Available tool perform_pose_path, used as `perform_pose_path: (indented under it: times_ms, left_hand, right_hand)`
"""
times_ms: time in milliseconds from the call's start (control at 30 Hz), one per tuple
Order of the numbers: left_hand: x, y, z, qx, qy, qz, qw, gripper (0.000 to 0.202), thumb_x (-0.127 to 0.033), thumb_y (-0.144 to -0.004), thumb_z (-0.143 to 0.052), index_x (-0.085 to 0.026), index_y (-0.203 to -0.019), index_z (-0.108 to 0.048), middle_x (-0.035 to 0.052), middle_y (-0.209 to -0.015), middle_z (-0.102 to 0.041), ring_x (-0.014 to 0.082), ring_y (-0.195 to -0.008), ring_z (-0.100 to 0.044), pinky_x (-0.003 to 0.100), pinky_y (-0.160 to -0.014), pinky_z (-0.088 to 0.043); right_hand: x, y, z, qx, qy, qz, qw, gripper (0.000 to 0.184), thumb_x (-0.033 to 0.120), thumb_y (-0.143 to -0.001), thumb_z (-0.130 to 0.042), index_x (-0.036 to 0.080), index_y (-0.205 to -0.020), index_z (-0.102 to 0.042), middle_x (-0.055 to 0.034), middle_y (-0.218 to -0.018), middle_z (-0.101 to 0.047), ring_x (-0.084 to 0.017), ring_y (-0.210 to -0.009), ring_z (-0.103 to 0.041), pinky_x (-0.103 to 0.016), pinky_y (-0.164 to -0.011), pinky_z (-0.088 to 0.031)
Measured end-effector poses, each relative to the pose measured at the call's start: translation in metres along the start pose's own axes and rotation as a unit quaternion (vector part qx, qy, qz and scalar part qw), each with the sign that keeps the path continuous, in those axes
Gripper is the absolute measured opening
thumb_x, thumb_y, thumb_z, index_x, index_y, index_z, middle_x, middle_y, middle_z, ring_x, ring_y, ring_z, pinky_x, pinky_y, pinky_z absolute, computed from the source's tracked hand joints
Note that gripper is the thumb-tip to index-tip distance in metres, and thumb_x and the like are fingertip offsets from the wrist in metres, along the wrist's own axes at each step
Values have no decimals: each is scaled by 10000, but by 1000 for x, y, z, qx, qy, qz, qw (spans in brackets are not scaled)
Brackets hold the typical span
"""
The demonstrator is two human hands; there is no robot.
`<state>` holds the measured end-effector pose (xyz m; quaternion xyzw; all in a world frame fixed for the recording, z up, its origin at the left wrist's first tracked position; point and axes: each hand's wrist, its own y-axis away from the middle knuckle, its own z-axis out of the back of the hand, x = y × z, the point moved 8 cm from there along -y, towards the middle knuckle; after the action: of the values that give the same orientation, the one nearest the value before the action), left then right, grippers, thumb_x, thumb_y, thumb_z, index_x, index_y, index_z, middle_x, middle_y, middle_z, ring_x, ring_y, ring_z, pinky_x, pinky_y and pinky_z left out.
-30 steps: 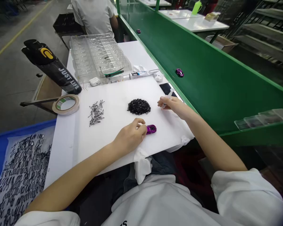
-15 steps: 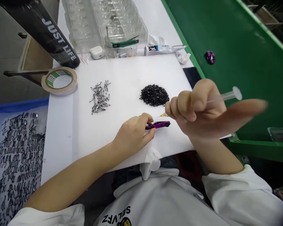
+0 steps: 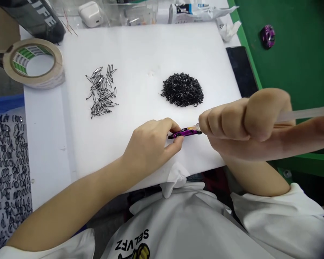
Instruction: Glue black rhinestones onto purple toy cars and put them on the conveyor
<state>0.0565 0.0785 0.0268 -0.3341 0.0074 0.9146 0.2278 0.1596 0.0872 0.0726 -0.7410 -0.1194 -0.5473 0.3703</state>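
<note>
Between the thumb and fingers of my left hand (image 3: 151,151) is a small purple toy car (image 3: 187,133), held by one end low over the white board (image 3: 135,50). My right hand (image 3: 245,122) is wrapped around a syringe (image 3: 304,114), its thumb by the plunger end. The syringe's yellowish tip lies over the car's upper side; whether it touches cannot be made out. Beyond my hands sits a heap of small black pieces (image 3: 182,90). Farther left lie loose clear pieces with dark outlines (image 3: 102,93).
A tape roll (image 3: 34,64) and a dark bottle (image 3: 40,21) stand at the left. A white earphone case (image 3: 90,14) and a tube (image 3: 197,13) lie along the back. At the right are a phone (image 3: 241,68) and another purple toy car (image 3: 267,36) on the green surface.
My right hand has brought the syringe's tip from beside the toy car to over it. My left hand keeps its hold on the car. The view has moved closer and tilted down.
</note>
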Motion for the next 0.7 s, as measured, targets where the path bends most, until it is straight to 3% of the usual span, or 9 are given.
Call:
perform_pose_path:
  times_ms: [200,333,600,700]
  left_hand:
    - [0,0,0,-2,-2,-4,1000,93,-241,-785,-581,-176,-845,-612,-33,-694,-624,116,-643,-571,230,-591,-406]
    - [0,0,0,-4,-7,-6,1000,94,-249,-792,-570,-183,-845,-611,-37,-684,-620,115,-636,-569,229,-587,-405]
    - [-1,0,0,-7,-17,-15,1000,85,-233,-777,-585,-178,-833,-617,-34,-679,-622,120,-626,-567,235,-576,-398]
    - [-1,1,1,-9,-16,-12,1000,82,-231,-774,-588,-180,-832,-618,-35,-674,-623,117,-622,-569,231,-574,-401]
  right_hand:
    - [-1,1,0,-18,-3,-26,999,501,530,-904,-222,203,-551,-362,33,-468,-236,-94,-407,-258,-279,-449,-288]
    - [-3,2,5,-67,0,-38,997,506,504,-918,-197,199,-546,-355,33,-462,-227,-94,-410,-256,-283,-461,-289]
    - [1,-1,1,-12,2,-23,1000,507,559,-855,-331,197,-500,-331,31,-414,-241,-90,-370,-263,-276,-409,-293]
    - [-1,5,16,-119,83,-72,987,591,672,-817,-299,197,-467,-333,38,-396,-244,-76,-351,-272,-258,-406,-325]
